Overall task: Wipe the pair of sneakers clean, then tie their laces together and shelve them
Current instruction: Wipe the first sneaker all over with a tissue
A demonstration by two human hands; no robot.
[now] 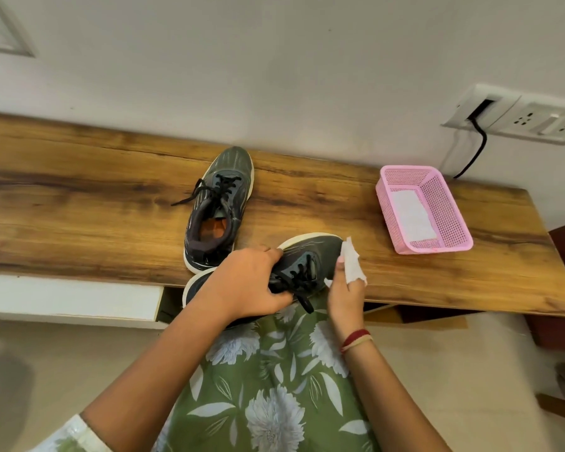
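Two dark grey-green sneakers with black laces and white soles are in view. One sneaker (217, 207) stands upright on the wooden tabletop (79, 203), toe toward the wall, laces loose. My left hand (247, 282) grips the second sneaker (317, 256) around its middle, held at the table's front edge with its toe pointing right. My right hand (344, 295) holds a white wipe (351, 264) wrapped over its fingers, pressed against the toe side of the held sneaker.
A pink mesh basket (450, 223) with a white wipe inside sits on the right part of the table. A wall socket panel (516, 119) with a black cable is above it. An open white drawer (72, 298) lies below the table's left side.
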